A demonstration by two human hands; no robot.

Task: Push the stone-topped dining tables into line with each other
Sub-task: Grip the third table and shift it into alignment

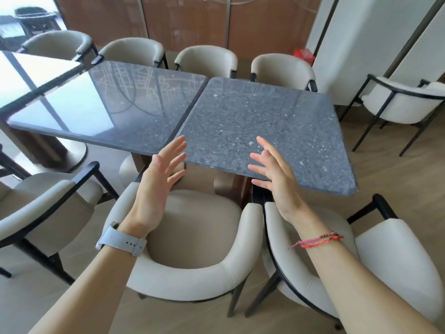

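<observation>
My fingers [177, 147] apart, straight, gripping nothing. Left hand [156, 179], right hand [274, 174] hover at near edge of right stone surface [260, 121]. It butts left stone surface [108, 104], jutting nearer. I judge slab heavy, stiff, slick: push flat-palmed on near edge, over chair [192, 280].
</observation>
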